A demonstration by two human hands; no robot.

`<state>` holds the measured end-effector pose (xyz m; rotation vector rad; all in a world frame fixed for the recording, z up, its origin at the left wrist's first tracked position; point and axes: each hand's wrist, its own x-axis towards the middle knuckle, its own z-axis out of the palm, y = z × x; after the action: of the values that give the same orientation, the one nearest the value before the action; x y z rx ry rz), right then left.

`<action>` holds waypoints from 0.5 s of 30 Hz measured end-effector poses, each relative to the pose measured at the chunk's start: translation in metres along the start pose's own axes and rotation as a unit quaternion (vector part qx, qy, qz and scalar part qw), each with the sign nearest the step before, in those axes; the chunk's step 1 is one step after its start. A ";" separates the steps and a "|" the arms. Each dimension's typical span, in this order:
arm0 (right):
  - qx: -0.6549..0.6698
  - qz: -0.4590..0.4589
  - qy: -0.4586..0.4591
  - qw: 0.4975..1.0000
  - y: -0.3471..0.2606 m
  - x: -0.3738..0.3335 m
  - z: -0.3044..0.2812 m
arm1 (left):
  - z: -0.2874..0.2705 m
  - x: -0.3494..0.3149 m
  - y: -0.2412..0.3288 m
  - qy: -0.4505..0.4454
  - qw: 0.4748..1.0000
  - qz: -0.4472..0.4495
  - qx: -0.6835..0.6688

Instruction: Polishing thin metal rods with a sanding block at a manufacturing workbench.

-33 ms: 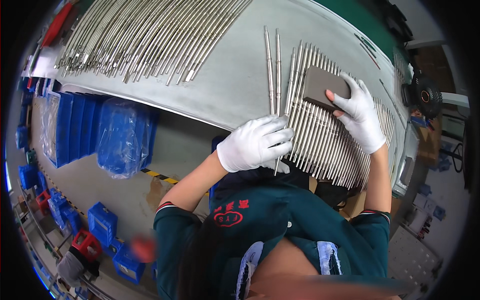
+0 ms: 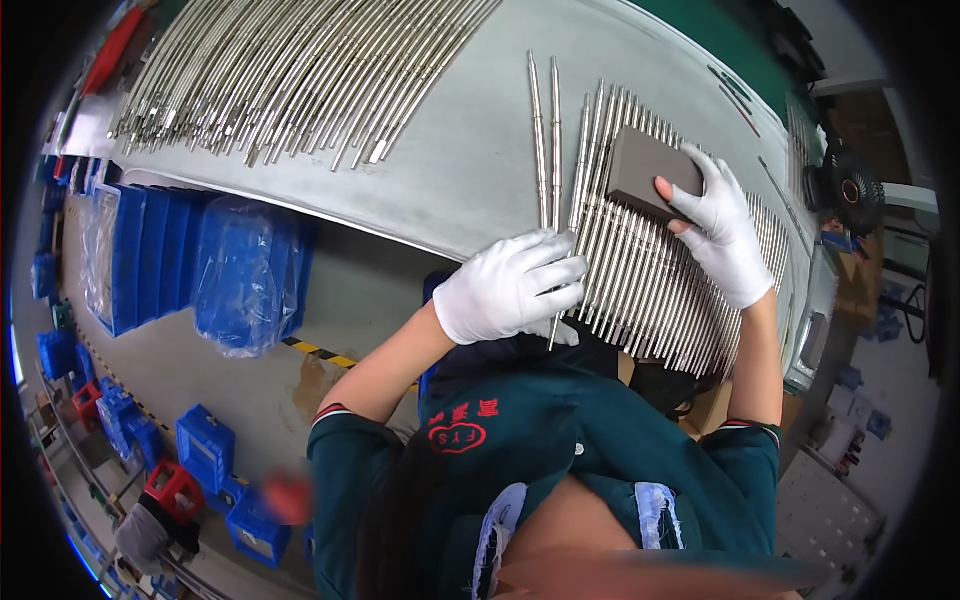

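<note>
White gloves cover both my hands, with some bare fingertips showing on the right one. My right hand [image 2: 724, 225] grips a grey-brown rectangular block [image 2: 645, 168] by its right side, thumb on the near face. The block lies over a row of slim metal rods [image 2: 640, 280] laid side by side. At the row's left end, my left hand [image 2: 515, 287] is closed around the near part of a metal rod [image 2: 553, 334], whose tip sticks out below the fingers. Two separate rods [image 2: 540, 140] extend beyond that hand; their near ends are hidden by it.
A large batch of metal rods [image 2: 300, 80] covers the far left of the grey table [image 2: 450, 150]. Blue bins [image 2: 150, 250], partly in clear plastic, stand below the left edge. A black fan [image 2: 850, 190] is at the right, and thin tools [image 2: 735, 95] lie at the back.
The block has tipped slightly in my right hand, showing more of its near face. My left hand stays in place.
</note>
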<state>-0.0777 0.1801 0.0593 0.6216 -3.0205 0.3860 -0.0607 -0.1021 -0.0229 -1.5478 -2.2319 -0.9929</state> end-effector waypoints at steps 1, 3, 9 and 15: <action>0.020 -0.008 0.003 1.000 -0.006 0.004 -0.001 | 0.000 0.001 0.000 -0.001 1.000 0.003 -0.002; 0.015 -0.066 -0.014 0.998 -0.032 0.015 0.006 | -0.001 0.001 -0.002 0.002 1.000 0.017 0.020; 0.008 -0.088 -0.025 0.996 -0.032 0.021 0.010 | -0.002 -0.001 -0.003 -0.018 0.999 0.024 0.035; -0.043 -0.040 -0.009 0.998 -0.031 0.018 0.009 | -0.007 0.004 -0.001 -0.021 0.999 -0.016 -0.030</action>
<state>-0.0819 0.1439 0.0597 0.7411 -2.9971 0.2464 -0.0646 -0.1041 -0.0168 -1.5753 -2.2828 -1.0547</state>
